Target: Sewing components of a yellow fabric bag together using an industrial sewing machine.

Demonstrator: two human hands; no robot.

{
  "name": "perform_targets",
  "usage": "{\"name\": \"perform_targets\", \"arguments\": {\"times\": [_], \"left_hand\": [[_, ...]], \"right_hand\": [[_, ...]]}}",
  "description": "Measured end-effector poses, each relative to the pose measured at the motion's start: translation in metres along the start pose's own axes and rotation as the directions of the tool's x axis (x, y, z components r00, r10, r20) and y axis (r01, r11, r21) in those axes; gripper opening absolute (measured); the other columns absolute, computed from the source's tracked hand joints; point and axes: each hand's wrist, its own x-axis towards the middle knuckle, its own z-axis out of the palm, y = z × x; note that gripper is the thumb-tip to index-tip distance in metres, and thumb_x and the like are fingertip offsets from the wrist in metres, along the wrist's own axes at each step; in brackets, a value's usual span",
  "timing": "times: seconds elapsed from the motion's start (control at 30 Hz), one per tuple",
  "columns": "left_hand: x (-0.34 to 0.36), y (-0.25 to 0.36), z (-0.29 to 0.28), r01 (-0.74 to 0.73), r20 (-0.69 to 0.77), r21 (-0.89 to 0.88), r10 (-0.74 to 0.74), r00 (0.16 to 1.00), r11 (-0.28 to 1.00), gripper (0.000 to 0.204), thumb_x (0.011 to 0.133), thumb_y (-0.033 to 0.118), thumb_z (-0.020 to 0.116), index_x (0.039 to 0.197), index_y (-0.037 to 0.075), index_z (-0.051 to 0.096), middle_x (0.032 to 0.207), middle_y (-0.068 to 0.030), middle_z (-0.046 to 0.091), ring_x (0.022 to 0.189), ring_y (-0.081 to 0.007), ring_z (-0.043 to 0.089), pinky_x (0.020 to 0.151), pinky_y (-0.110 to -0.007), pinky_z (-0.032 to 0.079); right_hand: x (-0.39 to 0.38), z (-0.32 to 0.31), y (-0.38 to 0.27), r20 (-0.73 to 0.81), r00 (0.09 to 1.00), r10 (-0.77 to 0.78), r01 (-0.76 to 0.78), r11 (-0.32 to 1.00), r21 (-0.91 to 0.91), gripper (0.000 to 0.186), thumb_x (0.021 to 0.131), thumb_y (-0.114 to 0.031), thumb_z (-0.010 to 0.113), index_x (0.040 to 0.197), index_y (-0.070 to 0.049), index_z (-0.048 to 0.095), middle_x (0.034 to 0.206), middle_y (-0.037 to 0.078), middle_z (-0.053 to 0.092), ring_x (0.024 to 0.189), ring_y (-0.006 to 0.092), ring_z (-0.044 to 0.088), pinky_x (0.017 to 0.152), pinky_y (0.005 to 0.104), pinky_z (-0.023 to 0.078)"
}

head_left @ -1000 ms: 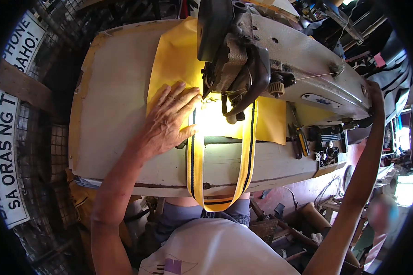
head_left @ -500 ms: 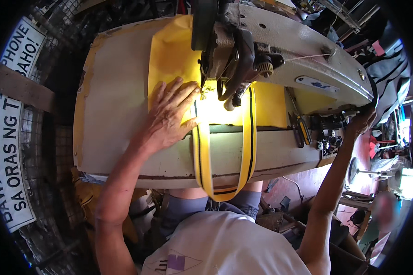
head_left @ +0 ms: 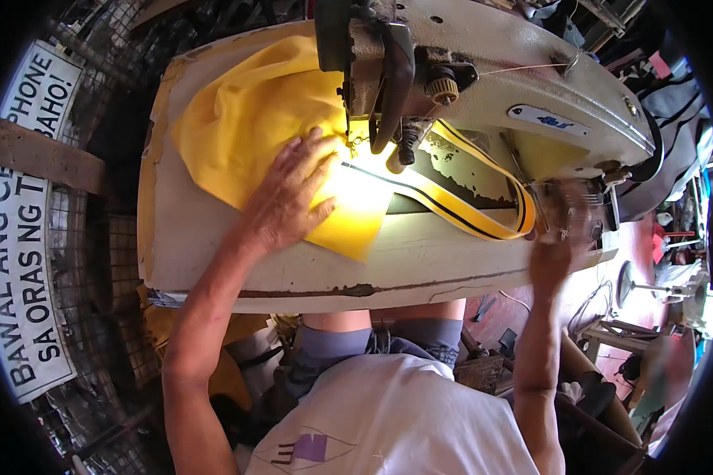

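Observation:
My left hand [head_left: 293, 194] lies flat on a yellow fabric piece [head_left: 238, 127], fingers stretched toward the needle area of a sewing machine [head_left: 507, 63]. The machine's lamp lights the cloth there so brightly that detail washes out. A yellow webbing strap [head_left: 459, 220] with dark and white stripes runs from under the machine head in a loop to the right. My right hand [head_left: 561, 229] is smeared by motion beside the loop's outer end, near the machine's right end. Whether it touches anything is unclear.
The worn pale tabletop [head_left: 309, 277] has a chipped front edge. A thread [head_left: 523, 70] crosses the machine arm. Wire mesh and white lettered signs [head_left: 24, 277] stand at the left. On the right are a fan [head_left: 630, 285] and a wooden stool [head_left: 622, 336].
The yellow fabric has turned under my left hand, and its strap loop has swung from the front edge to the right. My right hand has moved nearer and leftward from the machine's right end.

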Motion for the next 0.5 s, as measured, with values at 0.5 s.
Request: {"name": "perform_targets", "arguments": {"times": [0.5], "left_hand": [[-0.009,0.030,0.012,0.105,-0.049,0.100,-0.101,0.994,0.989,0.060,0.090,0.038,0.061,0.133,-0.001,0.050,0.143,-0.0164,0.045,0.137,-0.0354,0.035,0.115,-0.050,0.022]], "right_hand": [[0.005,0.096,-0.106,0.371,0.890,-0.263,0.113,0.918,0.380,0.038,0.090,-0.026,0.062,0.117,0.000,0.060,0.118,0.018,0.059,0.114,0.0324,0.053,0.104,0.0445,0.039]]}}
